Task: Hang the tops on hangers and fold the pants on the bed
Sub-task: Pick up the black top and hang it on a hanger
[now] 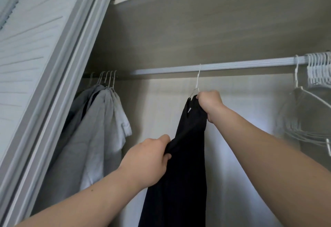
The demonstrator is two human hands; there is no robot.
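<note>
Gripped in the right hand point(208, 104) is the upper end of a black top point(189, 155), bunched just under the neck of a white hanger point(197, 83); the fingers are curled tight round the dark cloth where it meets the hanger. Lower down and to the left, a fold at the garment's edge is pinched in the left hand point(148, 160), with the thumb laid over curled fingers, and the cloth is pulled out to that side. The black top is held between both grips in the middle of the closet and hangs from the upper hand as a long, narrow drape that is cut off by the bottom edge of the view. It is plain, very dark and matt, with a small gap near its top. The hanger's hook reaches up to a pale ribbed rail point(232, 65); whether it sits fully over the rail cannot be told. Grey shirts point(100, 128) are hung at the rail's left end, well apart from the top, beside a white louvred door point(35, 47). Empty white hangers point(318, 70) are bunched at the right end.
</note>
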